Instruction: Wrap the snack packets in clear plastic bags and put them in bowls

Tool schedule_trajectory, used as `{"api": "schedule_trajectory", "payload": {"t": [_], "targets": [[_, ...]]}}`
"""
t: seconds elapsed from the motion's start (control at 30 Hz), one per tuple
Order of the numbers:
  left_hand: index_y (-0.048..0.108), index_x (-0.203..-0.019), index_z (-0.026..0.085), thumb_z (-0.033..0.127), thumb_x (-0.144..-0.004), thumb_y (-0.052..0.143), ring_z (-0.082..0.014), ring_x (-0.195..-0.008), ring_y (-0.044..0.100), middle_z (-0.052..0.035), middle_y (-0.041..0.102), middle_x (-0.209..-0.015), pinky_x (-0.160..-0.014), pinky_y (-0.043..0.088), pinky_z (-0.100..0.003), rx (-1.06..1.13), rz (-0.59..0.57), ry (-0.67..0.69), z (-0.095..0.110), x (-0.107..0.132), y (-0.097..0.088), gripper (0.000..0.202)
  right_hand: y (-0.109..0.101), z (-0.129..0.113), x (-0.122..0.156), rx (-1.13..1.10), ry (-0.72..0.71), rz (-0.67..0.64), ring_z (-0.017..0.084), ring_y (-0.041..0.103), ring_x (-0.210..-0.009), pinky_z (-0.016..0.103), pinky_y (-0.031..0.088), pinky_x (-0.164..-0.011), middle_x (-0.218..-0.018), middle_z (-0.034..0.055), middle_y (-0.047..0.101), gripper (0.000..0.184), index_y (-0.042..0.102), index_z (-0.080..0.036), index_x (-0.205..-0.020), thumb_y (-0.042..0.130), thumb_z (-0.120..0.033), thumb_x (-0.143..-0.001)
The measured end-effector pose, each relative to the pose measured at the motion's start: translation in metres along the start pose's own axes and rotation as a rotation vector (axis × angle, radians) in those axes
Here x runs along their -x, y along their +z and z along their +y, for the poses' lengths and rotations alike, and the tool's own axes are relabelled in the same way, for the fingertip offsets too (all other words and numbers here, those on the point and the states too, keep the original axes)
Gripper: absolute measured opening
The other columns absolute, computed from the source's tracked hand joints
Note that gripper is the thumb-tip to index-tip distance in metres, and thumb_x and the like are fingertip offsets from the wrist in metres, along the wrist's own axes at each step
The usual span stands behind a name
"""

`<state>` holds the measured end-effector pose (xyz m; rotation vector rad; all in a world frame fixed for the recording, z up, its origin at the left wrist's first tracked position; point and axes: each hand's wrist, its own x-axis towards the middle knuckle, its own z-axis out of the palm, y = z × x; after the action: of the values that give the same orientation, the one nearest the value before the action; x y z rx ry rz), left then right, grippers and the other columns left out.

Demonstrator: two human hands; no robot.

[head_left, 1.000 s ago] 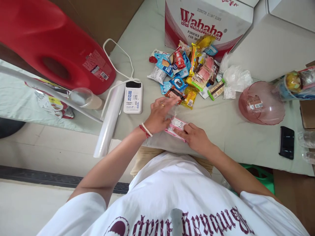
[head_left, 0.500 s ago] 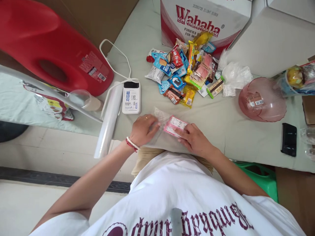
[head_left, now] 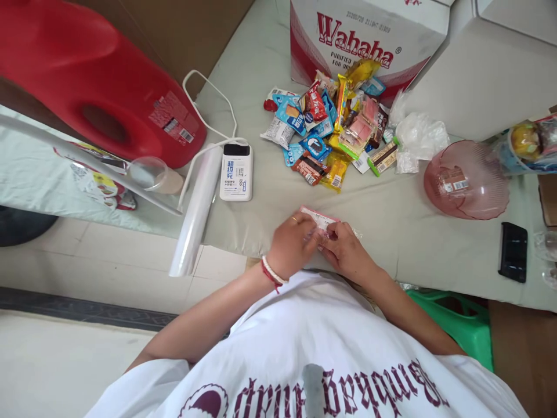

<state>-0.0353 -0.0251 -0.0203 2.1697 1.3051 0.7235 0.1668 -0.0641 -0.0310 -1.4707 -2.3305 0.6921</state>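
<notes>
head view: left hand [head_left: 289, 247], fingertips bunched, pinches clear film [head_left: 309, 235] on a pink packet [head_left: 320, 218]; right hand [head_left: 346, 251] grips the packet near the counter's [head_left: 243, 223] front edge.

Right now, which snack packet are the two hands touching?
The pink-edged packet: the left hand and right hand are on it, while the piled packets and the brown one in the bowl lie untouched.

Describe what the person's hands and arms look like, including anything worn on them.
The left hand wears a gold-coloured ring, and its wrist has a white beaded bracelet beside a red bracelet. The right hand and its wrist show nothing worn. No gloves are visible. The arms come out of short, loose white sleeves.
</notes>
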Motion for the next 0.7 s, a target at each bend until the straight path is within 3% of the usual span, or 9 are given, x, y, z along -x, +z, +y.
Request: {"api": "schedule_trajectory", "payload": {"t": [0.07,0.17,0.3,0.4,0.47,0.57,0.63,0.7], "targets": [[0.073,-0.110,0.016,0.039,-0.099,0.055,-0.0295,-0.111,0.067,-0.0162,0.072,-0.123,-0.092,0.052,-0.045,-0.158,-0.023,0.092,0.008,0.012,0.018,0.031,-0.005,0.001,0.004,-0.086,-0.019,0.014,0.026,0.053,-0.104,0.043,0.053,-0.092,-0.113,0.0129,0.057,0.027,0.074,-0.023,-0.114,0.051,-0.032,-0.102],[0.066,-0.133,0.017,0.033,-0.102,0.053,-0.0312,-0.125,0.062,-0.0165,0.069,-0.138,-0.100,0.046,-0.047,-0.304,0.000,0.192,0.005,0.028,0.033,0.038,-0.013,0.007,0.013,-0.221,0.055,0.082,0.024,0.059,-0.105,0.042,0.054,-0.094,-0.114,0.0116,0.062,0.031,0.070,-0.024,-0.122,0.046,-0.033,-0.104],[0.065,-0.136,0.024,0.021,-0.100,0.052,-0.0277,-0.126,0.063,-0.0120,0.069,-0.140,-0.098,0.045,-0.045,-0.375,-0.007,0.235,-0.003,0.032,0.036,0.038,-0.009,0.016,0.025,0.020,0.391,0.334,0.033,0.054,-0.115,0.054,0.052,-0.098,-0.124,0.0176,0.059,0.039,0.066,-0.020,-0.131,0.055,-0.041,-0.100],[0.067,-0.133,0.024,0.021,-0.099,0.053,-0.0289,-0.125,0.063,-0.0130,0.069,-0.139,-0.094,0.046,-0.046,-0.406,-0.029,0.234,0.000,0.027,0.033,0.037,-0.003,0.016,0.031,0.172,0.406,0.330,0.041,0.041,-0.134,0.065,0.044,-0.106,-0.142,0.0216,0.049,0.031,0.070,-0.020,-0.118,0.064,-0.037,-0.093],[0.069,-0.130,0.023,0.022,-0.100,0.053,-0.0292,-0.122,0.064,-0.0131,0.070,-0.137,-0.092,0.046,-0.047,-0.424,-0.046,0.243,0.002,0.023,0.031,0.034,-0.005,0.014,0.034,0.146,0.382,0.335,0.039,0.041,-0.138,0.062,0.044,-0.106,-0.147,0.0192,0.048,0.019,0.069,-0.022,-0.107,0.058,-0.032,-0.095],[0.069,-0.127,0.023,0.022,-0.100,0.052,-0.0294,-0.121,0.063,-0.0123,0.070,-0.137,-0.090,0.045,-0.047,-0.447,-0.064,0.272,0.003,0.021,0.028,0.032,-0.021,0.006,0.030,0.002,0.467,0.304,0.029,0.064,-0.106,0.044,0.053,-0.088,-0.125,0.0156,0.064,0.019,0.064,-0.023,-0.103,0.050,-0.036,-0.099],[0.068,-0.127,0.023,0.020,-0.100,0.052,-0.0294,-0.122,0.062,-0.0120,0.069,-0.138,-0.091,0.044,-0.047,-0.454,-0.069,0.280,0.003,0.022,0.028,0.032,-0.033,-0.002,0.019,-0.084,0.534,0.225,0.022,0.065,-0.077,0.034,0.051,-0.073,-0.095,0.0072,0.070,0.021,0.061,-0.024,-0.103,0.048,-0.041,-0.101],[0.068,-0.129,0.024,0.017,-0.100,0.052,-0.0290,-0.124,0.062,-0.0120,0.068,-0.141,-0.095,0.044,-0.047,-0.469,-0.063,0.287,0.003,0.023,0.028,0.034,-0.041,-0.012,0.000,-0.105,0.535,0.150,0.020,0.063,-0.068,0.030,0.046,-0.068,-0.079,0.0017,0.069,0.021,0.060,-0.024,-0.100,0.048,-0.042,-0.101]]}}
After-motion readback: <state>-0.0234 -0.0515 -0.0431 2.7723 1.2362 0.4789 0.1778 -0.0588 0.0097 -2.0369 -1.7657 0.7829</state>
